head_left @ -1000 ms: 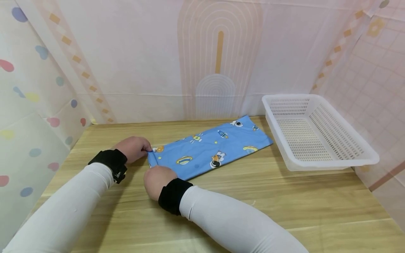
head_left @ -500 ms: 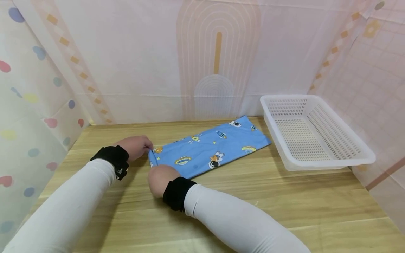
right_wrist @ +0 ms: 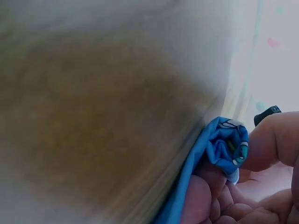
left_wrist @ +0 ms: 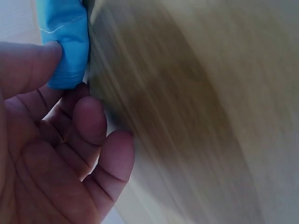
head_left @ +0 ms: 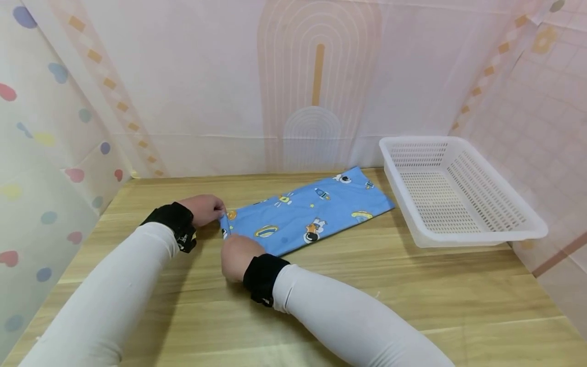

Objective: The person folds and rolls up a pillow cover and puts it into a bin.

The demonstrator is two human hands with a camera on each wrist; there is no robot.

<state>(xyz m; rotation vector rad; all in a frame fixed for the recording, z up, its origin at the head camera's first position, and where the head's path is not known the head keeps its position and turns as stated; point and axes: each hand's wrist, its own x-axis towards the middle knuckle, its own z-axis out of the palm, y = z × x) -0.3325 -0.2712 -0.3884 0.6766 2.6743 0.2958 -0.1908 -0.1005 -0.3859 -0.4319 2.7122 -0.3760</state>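
Note:
A long folded blue cloth printed with astronauts, rockets and planets lies slantwise on the table. Its left end is turned over into a small roll. My left hand pinches the far corner of that end; in the left wrist view its thumb presses on the rolled edge with fingertips beneath. At the near corner my right hand grips the same end. The right wrist view looks into the open end of the roll, held between thumb and fingers.
A white perforated plastic basket stands to the right of the cloth, near the table's back right. The wooden table backs onto a wall with a pastel printed covering. A similar covering hangs on the left and right.
Both hands have moved slightly right along the cloth, and its left end has been rolled in a little further. The far right end of the cloth and the basket stay put.

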